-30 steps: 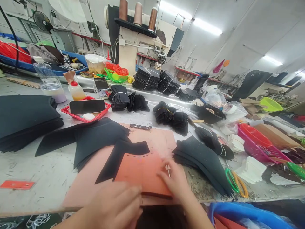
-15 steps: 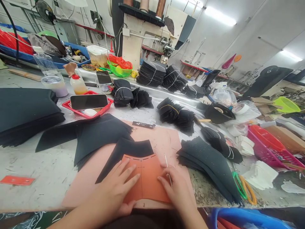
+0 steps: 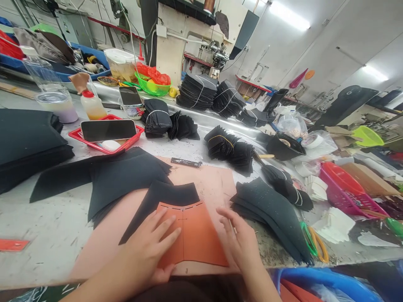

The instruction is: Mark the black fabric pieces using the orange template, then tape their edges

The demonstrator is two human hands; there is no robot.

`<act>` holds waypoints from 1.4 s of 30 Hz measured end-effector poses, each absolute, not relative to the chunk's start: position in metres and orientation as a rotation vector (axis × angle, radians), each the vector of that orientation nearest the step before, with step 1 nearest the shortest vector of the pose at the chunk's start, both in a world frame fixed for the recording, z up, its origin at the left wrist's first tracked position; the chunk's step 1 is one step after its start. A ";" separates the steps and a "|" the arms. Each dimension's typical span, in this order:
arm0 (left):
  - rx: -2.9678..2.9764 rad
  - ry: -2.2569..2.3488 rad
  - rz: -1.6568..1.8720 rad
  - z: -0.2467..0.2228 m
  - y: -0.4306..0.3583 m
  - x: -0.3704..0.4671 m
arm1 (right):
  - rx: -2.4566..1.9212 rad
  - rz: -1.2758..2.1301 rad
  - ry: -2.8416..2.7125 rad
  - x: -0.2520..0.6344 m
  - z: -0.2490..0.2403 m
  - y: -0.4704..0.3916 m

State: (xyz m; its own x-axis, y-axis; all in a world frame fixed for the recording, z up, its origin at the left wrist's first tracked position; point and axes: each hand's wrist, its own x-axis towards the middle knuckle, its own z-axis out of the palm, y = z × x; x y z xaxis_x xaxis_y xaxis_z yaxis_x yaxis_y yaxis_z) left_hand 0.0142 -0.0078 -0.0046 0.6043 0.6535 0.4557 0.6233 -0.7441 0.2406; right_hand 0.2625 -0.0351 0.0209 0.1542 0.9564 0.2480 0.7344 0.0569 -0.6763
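Note:
My left hand [image 3: 154, 239] lies with fingers spread on an orange template [image 3: 201, 235], pressing it down. The template has slots along its curved top edge and a line down its middle. Under its upper part is a black fabric piece [image 3: 171, 193], resting on a pink sheet [image 3: 217, 178]. To the right of the template, my right hand [image 3: 241, 239] is raised a little, fingers bent. A thin, pale, pen-like stick [image 3: 234, 230] shows only as a short end between those fingers; the rest is hidden.
Black cut pieces [image 3: 126, 172] lie to the left, and another fanned stack [image 3: 267, 214] to the right. Green- and orange-handled scissors [image 3: 315, 243] sit near the table edge. Behind are a red basket [image 3: 126, 144] with a phone, a black ruler [image 3: 186, 162] and tied bundles [image 3: 226, 147].
My right hand has lifted off the template and moved right, and the stick has turned so that less of it shows. My left hand stays on the template. The view has shifted slightly.

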 end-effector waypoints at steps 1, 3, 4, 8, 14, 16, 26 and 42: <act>2.758 1.099 0.839 -0.005 -0.007 0.014 | -1.684 0.394 -1.606 0.263 0.024 -0.033; 2.759 1.089 0.857 -0.006 -0.007 0.015 | -1.606 0.417 -1.578 0.260 0.030 -0.028; 2.761 1.085 0.850 -0.006 -0.007 0.015 | -1.578 0.434 -1.571 0.256 0.033 -0.025; 2.776 1.069 0.804 -0.002 -0.006 0.015 | -1.562 0.587 -1.677 0.231 0.038 -0.008; 2.803 1.049 0.833 -0.004 -0.006 0.015 | -1.548 0.616 -1.947 0.201 0.033 0.014; 2.805 1.048 0.842 -0.006 -0.006 0.014 | -1.558 0.589 -1.980 0.198 0.032 0.016; 2.844 1.049 0.843 -0.010 -0.006 0.014 | -1.581 0.652 -2.003 0.199 0.033 0.016; 2.888 1.005 0.757 -0.011 -0.005 0.011 | -1.468 0.819 -2.037 0.177 0.033 0.033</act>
